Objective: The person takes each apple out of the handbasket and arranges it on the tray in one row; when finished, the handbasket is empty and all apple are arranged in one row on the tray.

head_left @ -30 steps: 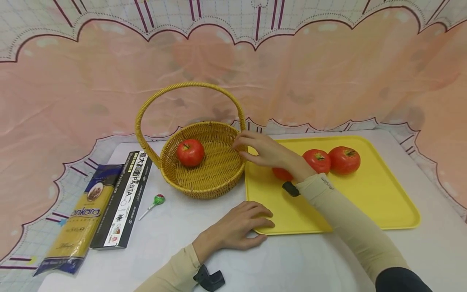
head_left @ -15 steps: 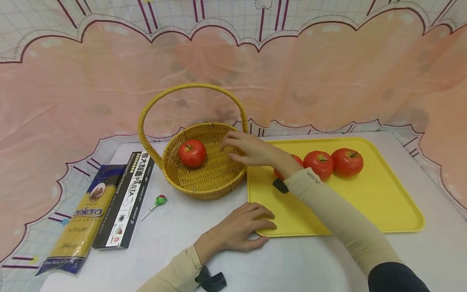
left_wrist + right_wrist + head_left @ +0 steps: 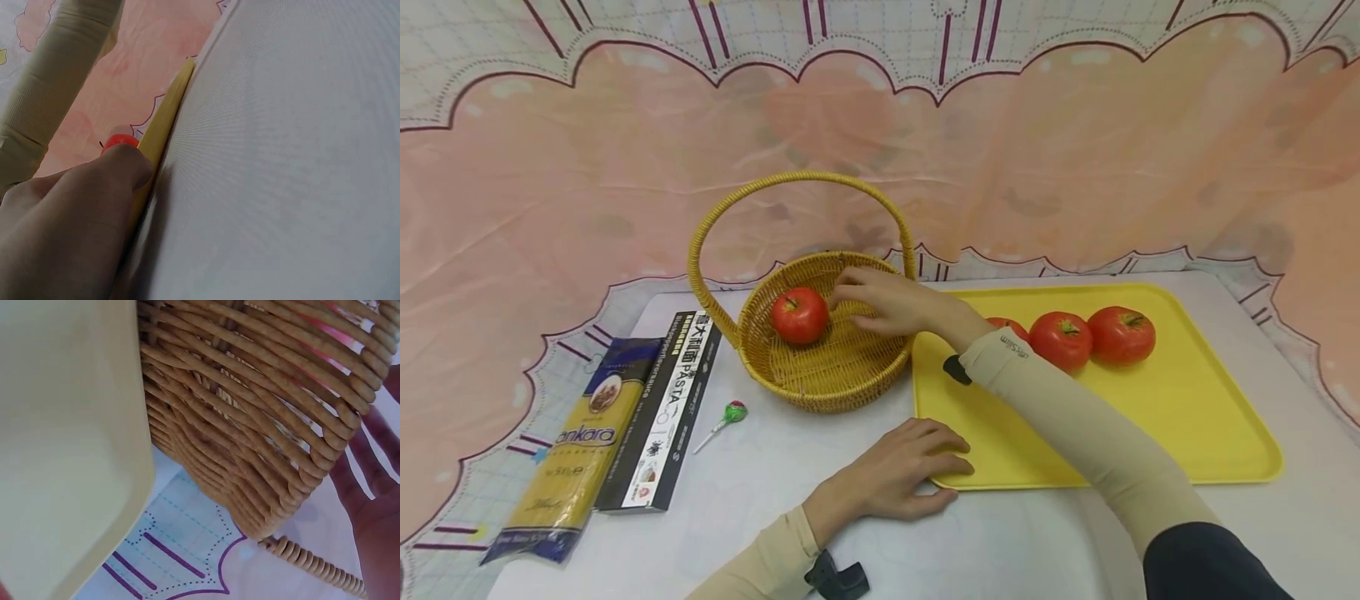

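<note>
My right hand (image 3: 887, 304) is over the right part of the yellow wicker basket (image 3: 827, 400), its fingers loosely bent and holding nothing. Just left of its fingertips, a red apple (image 3: 800, 316) lies inside the basket. The right wrist view shows the fingers of this hand (image 3: 375, 481) beyond the woven basket wall (image 3: 250, 419). My left hand (image 3: 898, 471) rests at the near left corner of the yellow tray (image 3: 1150, 433), fingers on its rim and thumb on the table. Two red tomatoes (image 3: 1061, 342) sit on the tray, and another red fruit (image 3: 1009, 327) is partly hidden by my right forearm.
On the left lie a yellow and blue pasta packet (image 3: 576, 450) and a long black and white pasta box (image 3: 662, 408). A green-wrapped lollipop (image 3: 730, 412) lies between the box and the basket. The arched basket handle (image 3: 805, 177) stands up behind my right hand.
My right hand has moved left from the basket's right rim to over its inside, nearer the apple. My left hand stays on the tray corner. The whole head view has shifted slightly.
</note>
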### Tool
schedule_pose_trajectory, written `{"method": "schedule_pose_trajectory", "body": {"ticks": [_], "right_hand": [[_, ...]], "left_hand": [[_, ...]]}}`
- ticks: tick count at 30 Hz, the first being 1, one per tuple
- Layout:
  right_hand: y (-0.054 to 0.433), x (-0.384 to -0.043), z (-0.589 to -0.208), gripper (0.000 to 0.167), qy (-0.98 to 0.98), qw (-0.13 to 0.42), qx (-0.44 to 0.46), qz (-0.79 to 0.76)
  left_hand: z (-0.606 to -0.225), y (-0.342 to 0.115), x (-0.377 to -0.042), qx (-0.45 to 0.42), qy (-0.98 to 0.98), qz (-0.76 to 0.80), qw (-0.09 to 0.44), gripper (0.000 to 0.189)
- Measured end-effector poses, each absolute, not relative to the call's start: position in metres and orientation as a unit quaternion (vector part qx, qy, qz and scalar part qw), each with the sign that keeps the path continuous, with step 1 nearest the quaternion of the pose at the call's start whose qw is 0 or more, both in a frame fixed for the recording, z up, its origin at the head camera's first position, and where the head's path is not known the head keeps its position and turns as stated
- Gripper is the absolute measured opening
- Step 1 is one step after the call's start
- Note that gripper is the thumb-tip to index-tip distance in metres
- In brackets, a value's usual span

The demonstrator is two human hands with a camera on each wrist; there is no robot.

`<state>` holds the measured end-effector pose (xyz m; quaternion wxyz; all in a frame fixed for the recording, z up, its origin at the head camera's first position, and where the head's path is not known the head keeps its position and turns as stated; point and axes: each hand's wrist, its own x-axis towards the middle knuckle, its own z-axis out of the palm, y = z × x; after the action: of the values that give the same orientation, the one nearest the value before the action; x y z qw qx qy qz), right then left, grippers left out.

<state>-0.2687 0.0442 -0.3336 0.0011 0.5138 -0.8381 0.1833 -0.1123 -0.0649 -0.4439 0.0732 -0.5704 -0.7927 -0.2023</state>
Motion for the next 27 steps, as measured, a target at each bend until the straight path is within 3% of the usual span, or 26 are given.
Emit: {"method": "schedule_pose_trajectory", "body": {"ticks": [17,27], "right_hand": [[0.015,-0.287,-0.318,0.027,-0.846,0.007,0.512,0.153],[-0.007,-0.291,-0.311,0.025,-0.844,-0.028,0.521,0.128]], "left_hand": [[-0.443,-0.063,-0.112,-0.571,-0.794,-0.199,0.07,0.028],[-0.443,-0.063,-0.111,-0.571,-0.793,-0.197,0.082,0.028]]}}
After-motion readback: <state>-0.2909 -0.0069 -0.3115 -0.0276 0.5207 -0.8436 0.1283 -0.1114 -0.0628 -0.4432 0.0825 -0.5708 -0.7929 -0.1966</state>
